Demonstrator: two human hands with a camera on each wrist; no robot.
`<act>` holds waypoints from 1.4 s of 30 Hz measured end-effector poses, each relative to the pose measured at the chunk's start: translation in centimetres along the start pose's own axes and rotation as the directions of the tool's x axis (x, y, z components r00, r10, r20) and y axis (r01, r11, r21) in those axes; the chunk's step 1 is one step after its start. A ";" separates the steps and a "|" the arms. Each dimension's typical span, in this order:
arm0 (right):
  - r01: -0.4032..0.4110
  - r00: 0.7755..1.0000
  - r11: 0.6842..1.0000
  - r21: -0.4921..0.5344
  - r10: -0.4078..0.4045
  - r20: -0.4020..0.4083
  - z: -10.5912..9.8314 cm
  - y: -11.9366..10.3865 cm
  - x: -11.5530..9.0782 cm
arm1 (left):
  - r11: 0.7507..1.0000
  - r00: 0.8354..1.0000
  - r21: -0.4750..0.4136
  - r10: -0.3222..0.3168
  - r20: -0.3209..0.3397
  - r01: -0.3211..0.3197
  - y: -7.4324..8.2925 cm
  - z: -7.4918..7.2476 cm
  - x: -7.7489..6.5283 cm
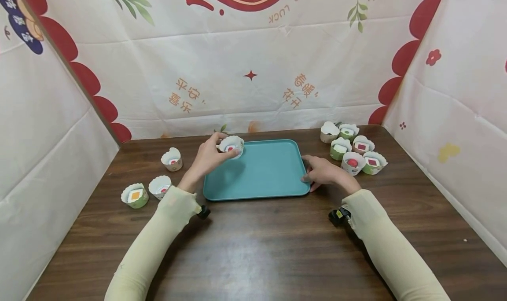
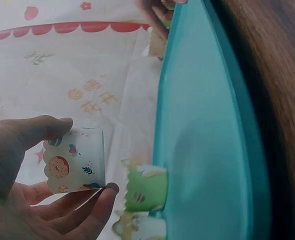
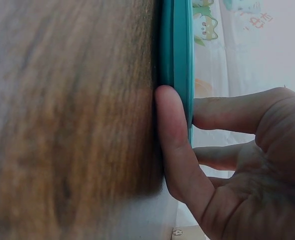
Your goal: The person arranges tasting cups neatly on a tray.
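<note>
My left hand (image 1: 210,155) pinches a white patterned paper baking cup (image 2: 76,161) between thumb and fingers, above the left part of a teal tray (image 1: 269,169). Something white and red shows inside that cup in the head view. My right hand (image 1: 321,172) grips the tray by its front right corner, with fingers on either side of the rim in the right wrist view. Near the tray's far left, the left wrist view shows a green cup (image 2: 146,190) and a white cup (image 2: 147,227). My left hand and its cup seem to hide these in the head view.
On the left of the brown table (image 1: 253,248) stand a green cup (image 1: 135,196) with an orange piece and two white cups (image 1: 172,160). Several filled cups (image 1: 353,162) cluster at the back right. A printed cloth (image 1: 245,50) hangs behind, with side cloths left and right.
</note>
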State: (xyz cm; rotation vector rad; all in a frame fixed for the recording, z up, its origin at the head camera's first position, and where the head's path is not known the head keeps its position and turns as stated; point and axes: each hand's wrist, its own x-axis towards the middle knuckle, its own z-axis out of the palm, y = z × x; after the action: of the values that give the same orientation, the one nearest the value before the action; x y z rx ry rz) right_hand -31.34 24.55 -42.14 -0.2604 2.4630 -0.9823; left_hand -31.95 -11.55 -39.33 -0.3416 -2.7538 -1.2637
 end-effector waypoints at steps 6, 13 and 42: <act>0.014 1.000 1.000 0.007 -0.014 0.008 0.1 -0.1 0.1 | 0.997 0.995 -0.068 -0.043 0.091 0.049 0.6 1.0 1.0; 0.015 1.000 1.000 0.003 -0.015 -0.009 0.1 0.2 0.0 | 0.997 0.989 -0.068 -0.029 0.148 0.040 1.1 2.7 2.7; 0.011 1.000 1.000 -0.002 -0.011 -0.024 0.2 0.0 -0.4 | 0.943 0.983 0.326 0.006 0.182 -0.066 2.6 6.4 6.6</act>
State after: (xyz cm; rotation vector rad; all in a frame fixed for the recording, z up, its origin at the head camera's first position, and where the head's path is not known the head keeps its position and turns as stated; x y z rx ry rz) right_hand -30.91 24.58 -42.17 -0.2641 2.4869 -0.9927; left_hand -37.71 -3.95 -40.45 -0.4921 -3.0239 -0.7718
